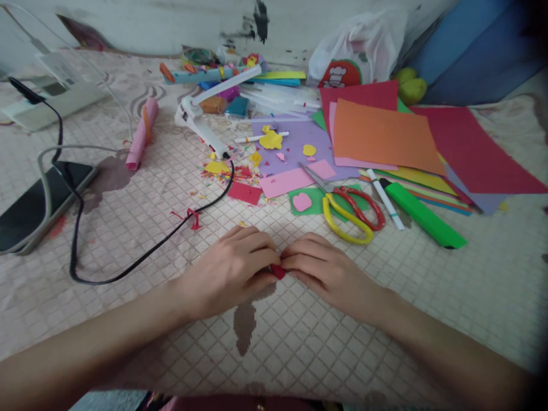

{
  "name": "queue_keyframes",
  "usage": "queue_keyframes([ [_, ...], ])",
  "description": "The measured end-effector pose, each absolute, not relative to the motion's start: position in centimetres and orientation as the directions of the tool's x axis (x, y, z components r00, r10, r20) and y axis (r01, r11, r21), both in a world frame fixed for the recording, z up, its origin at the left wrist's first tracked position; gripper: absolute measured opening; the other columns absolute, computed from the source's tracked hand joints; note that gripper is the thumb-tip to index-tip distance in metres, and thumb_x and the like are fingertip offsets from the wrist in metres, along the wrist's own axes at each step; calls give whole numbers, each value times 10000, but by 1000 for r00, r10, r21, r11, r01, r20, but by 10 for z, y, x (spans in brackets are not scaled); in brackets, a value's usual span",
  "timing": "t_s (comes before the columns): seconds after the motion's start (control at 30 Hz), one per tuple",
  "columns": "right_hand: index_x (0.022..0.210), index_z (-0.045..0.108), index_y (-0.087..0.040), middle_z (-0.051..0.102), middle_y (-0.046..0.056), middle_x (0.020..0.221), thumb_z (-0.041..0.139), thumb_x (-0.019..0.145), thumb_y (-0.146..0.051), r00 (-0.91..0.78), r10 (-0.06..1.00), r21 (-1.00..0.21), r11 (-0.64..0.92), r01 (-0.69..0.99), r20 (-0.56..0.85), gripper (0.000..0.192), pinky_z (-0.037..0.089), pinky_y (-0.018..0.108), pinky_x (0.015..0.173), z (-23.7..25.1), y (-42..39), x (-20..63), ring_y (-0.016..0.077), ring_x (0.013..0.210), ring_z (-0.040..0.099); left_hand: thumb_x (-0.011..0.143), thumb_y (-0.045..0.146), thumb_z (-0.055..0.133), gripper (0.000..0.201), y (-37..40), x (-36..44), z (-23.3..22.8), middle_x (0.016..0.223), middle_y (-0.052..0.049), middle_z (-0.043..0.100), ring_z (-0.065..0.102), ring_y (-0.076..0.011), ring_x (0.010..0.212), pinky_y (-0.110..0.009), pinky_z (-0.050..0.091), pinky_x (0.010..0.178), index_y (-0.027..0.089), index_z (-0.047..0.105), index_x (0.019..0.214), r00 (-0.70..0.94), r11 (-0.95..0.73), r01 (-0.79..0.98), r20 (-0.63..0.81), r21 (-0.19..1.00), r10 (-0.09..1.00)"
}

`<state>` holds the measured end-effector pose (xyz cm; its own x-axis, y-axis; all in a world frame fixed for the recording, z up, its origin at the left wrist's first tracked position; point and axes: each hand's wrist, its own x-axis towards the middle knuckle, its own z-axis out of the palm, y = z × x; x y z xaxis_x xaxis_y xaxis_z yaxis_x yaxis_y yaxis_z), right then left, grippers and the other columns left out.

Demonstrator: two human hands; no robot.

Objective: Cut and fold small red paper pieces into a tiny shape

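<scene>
My left hand (pixel 235 269) and right hand (pixel 329 269) pinch a red piece (pixel 279 272), mostly hidden, probably being shaped. Next move needs steady pressure

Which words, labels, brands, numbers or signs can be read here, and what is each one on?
No words, brand names or numbers can be read.
Bag: a sign only, a white chef figure on a red badge; any lettering is too blurred to read.
Glue gun: any marking is too small or blurred to read.
</scene>
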<state>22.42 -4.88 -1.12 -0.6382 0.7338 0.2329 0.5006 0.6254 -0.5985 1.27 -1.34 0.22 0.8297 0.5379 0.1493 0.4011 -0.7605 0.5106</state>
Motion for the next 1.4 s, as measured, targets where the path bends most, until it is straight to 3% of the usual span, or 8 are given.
queue_keyframes([
  [0.17,980,619,-151,622,60,985,480,906,-137,-634,733,-592,631,501,245,158,450,357,874,-12,-49,225,178,953,523,910,239,465,165,-14,12,1,906,-30,602,522,-163,846,-340,421,791,171,615,890,827,-775,401,171,488,536],
  [0.4,957,630,-151,627,60,971,484,904,-143,-633,740,-596,620,509,229,156,458,351,870,-11,-49,224,176,956,527,883,142,481,146,-23,16,-1,886,-37,607,520,-163,824,-337,427,767,161,616,831,810,-808,397,248,436,532],
  [1.0,979,621,-172,617,59,981,489,896,-132,-613,749,-607,615,504,249,161,463,383,854,-14,-51,224,197,953,524,854,214,535,75,-43,25,-6,853,-31,602,520,-190,826,-377,417,759,183,599,831,616,-605,605,179,518,768],
  [1.4,977,611,-183,614,59,976,483,899,-147,-581,778,-604,588,539,239,154,466,393,862,-15,-55,221,195,964,528,890,215,496,135,-42,18,-7,839,-25,598,500,-173,815,-361,395,772,192,606,815,638,-635,572,206,518,742],
])
